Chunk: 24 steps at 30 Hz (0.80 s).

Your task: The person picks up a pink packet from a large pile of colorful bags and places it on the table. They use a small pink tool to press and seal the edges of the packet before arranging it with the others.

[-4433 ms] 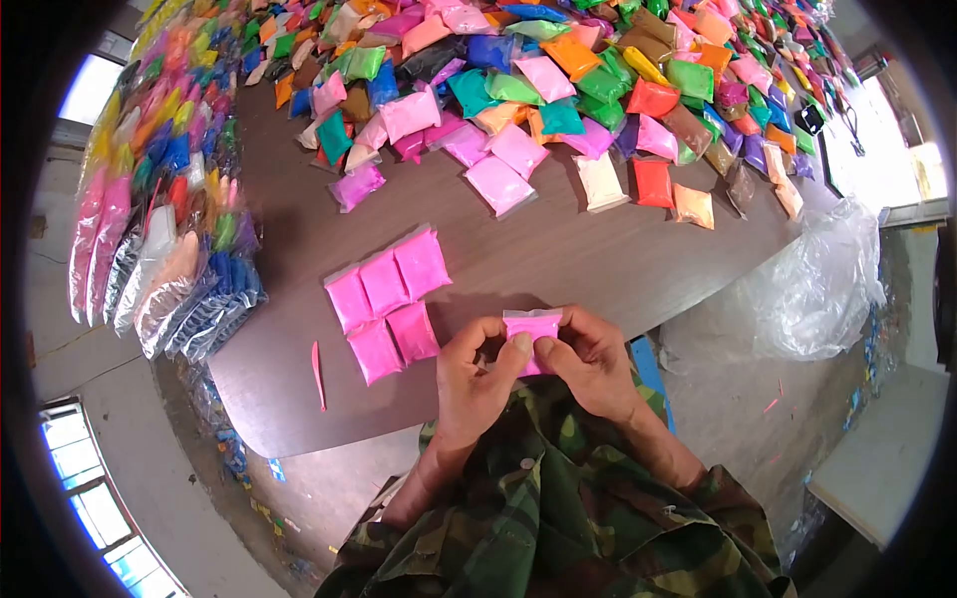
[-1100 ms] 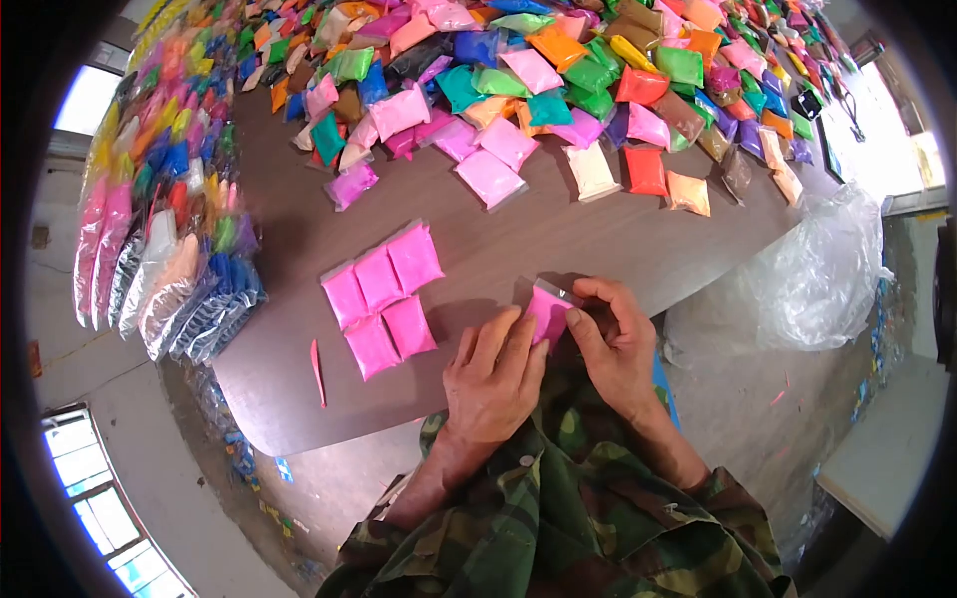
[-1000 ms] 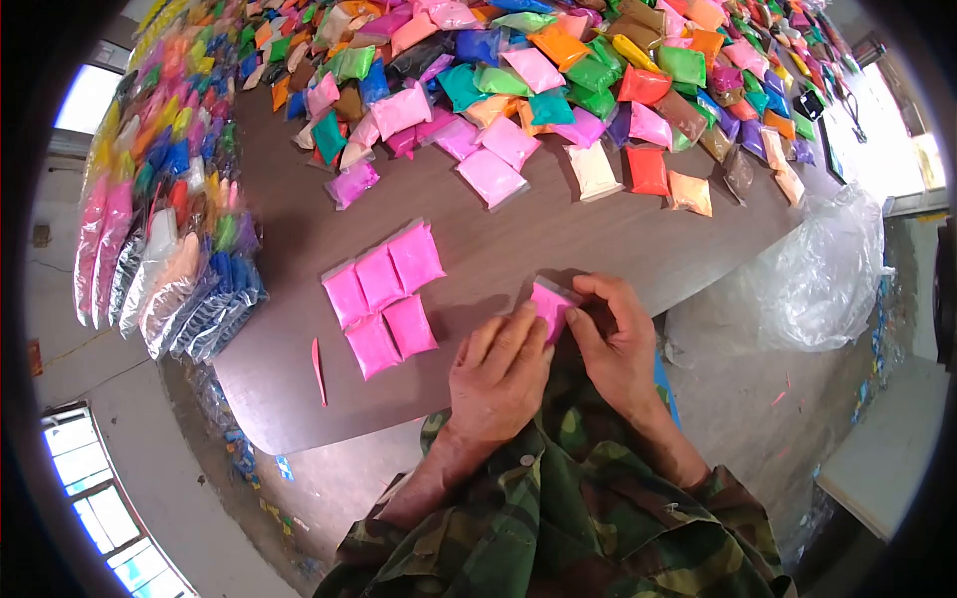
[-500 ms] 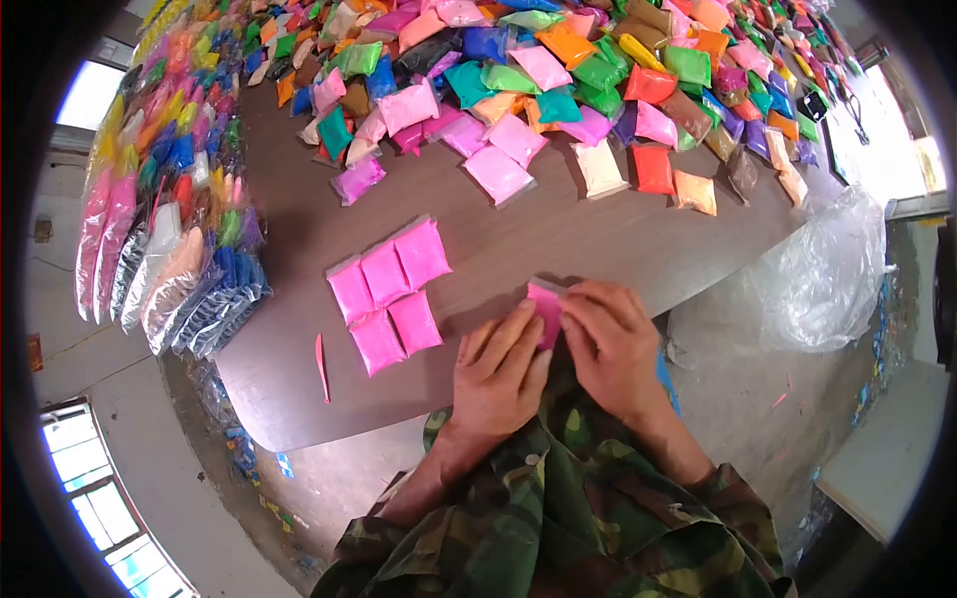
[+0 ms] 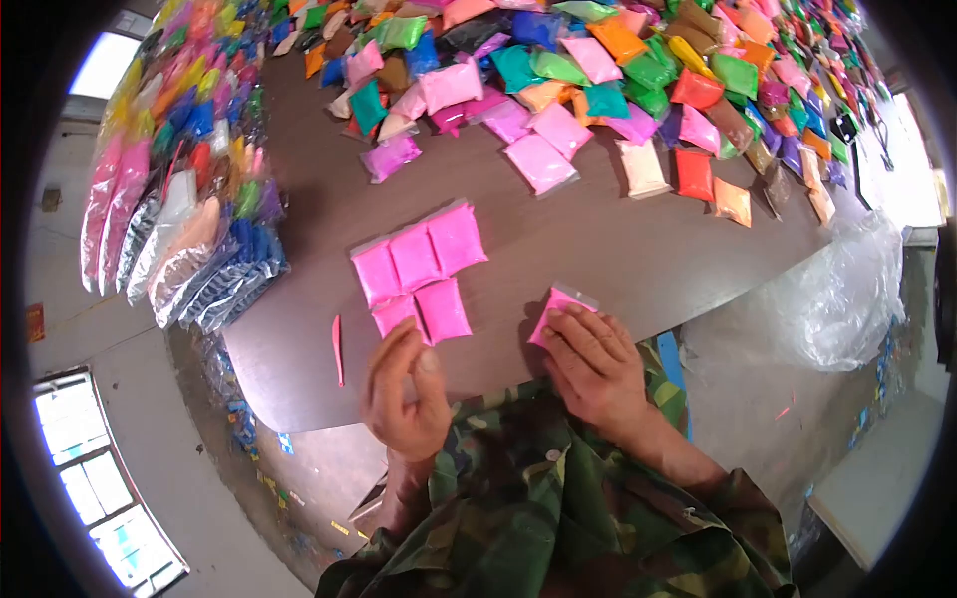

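Note:
My right hand (image 5: 603, 379) has its fingers over a small bright pink packet (image 5: 558, 304), gripping its lower part; the clear top edge of the packet sticks out past my fingers. My left hand (image 5: 407, 394) is apart from it, open with thumb and fingers separated, its fingertips at the lower left pink packet (image 5: 391, 311) of a group. That group has two rows: three packets above, with the middle one (image 5: 414, 257) between two others, and two below, including the lower right packet (image 5: 444, 311). To the left of my left hand lies a thin pink plastic knife-like tool (image 5: 338, 351).
A large heap of packets in many colours (image 5: 648, 70) covers the far side of the brown table (image 5: 299, 369). Long clear bags of coloured packets (image 5: 199, 249) stack at the left edge. A crumpled clear plastic bag (image 5: 847, 299) hangs by the right edge.
My left hand has let go of the pink packet and moved left to the group. My right hand now holds that packet alone. The view has shifted slightly.

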### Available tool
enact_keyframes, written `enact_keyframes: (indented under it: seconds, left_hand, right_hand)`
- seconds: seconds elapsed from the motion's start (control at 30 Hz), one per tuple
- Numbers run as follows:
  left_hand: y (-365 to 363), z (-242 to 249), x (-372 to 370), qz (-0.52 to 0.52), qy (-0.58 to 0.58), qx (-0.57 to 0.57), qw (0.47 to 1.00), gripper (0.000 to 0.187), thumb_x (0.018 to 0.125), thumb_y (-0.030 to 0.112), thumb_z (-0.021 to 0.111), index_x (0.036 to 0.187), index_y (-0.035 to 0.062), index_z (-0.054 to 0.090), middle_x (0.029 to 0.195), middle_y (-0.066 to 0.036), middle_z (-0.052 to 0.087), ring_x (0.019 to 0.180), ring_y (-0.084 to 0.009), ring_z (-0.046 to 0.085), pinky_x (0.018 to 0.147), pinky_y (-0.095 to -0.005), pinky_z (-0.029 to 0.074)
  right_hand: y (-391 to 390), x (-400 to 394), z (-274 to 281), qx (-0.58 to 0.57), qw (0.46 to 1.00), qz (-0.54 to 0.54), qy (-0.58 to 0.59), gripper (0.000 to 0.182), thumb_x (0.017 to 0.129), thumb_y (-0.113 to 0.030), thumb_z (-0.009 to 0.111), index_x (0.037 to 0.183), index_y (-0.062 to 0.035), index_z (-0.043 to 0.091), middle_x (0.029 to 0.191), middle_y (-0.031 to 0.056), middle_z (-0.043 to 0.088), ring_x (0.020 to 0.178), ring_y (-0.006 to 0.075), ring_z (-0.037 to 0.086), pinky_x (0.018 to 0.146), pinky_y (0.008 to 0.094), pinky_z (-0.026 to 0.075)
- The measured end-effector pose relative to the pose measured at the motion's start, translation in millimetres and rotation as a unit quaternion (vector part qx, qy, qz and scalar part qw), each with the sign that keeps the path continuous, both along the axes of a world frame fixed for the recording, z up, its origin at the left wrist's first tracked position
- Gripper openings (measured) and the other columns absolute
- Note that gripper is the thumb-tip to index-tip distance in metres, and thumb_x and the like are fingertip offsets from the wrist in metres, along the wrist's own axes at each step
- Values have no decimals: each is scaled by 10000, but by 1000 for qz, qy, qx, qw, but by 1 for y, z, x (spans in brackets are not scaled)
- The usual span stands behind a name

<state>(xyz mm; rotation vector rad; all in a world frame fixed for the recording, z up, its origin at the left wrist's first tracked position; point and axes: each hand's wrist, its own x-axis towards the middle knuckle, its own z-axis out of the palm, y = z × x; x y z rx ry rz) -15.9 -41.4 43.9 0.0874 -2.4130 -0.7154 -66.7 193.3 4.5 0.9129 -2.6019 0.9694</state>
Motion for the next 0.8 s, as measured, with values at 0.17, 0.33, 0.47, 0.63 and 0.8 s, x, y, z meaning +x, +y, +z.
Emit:
enact_keyframes:
  seconds: [0.17, 0.33, 0.47, 0.63, 0.8]
  left_hand:
    - [-55, -3, 3, 154, -9, 79, 985, 235, 1030, 69, 620, 1235, -26, 684, 1138, -146, 740, 916, -225, 713, 776, -324, 585]
    - [-100, -18, 17, 239, -110, 48, 964, 243, 966, 142, 703, 1167, 7, 728, 1124, -131, 742, 871, -222, 693, 692, -345, 546]
    - [-103, -29, 36, 261, -134, -7, 956, 259, 940, 222, 761, 1104, 23, 742, 1010, -108, 721, 826, -220, 691, 697, -328, 551]
    - [-106, -38, 51, 221, -157, -12, 963, 162, 942, 141, 755, 1061, 33, 729, 918, -112, 675, 806, -234, 676, 688, -369, 531]
    - [-115, -39, 50, 213, -155, -38, 964, 130, 980, 113, 699, 1074, 26, 721, 910, -131, 667, 793, -266, 670, 702, -407, 518]
  right_hand:
    - [9, -5, -7, 12, 999, 32, 3, 305, 852, -73, 761, 1157, -83, 759, 1302, 49, 696, 1254, 268, 649, 1046, 445, 498]
    - [13, -10, -7, 1, 998, 58, -14, 323, 860, -73, 772, 1183, -87, 764, 1310, 60, 704, 1264, 297, 646, 1041, 477, 502]
    - [10, -10, -2, -5, 999, 50, 16, 325, 824, -29, 732, 1146, -66, 760, 1304, 72, 679, 1221, 289, 651, 1042, 436, 509]
    - [13, -8, -8, -24, 998, 51, 22, 359, 819, 9, 708, 1174, -31, 742, 1298, 118, 642, 1194, 339, 642, 1018, 457, 514]
    - [20, -20, 1, 16, 998, 57, 12, 436, 821, 35, 672, 1249, -39, 713, 1309, 118, 639, 1214, 342, 635, 1022, 473, 509]
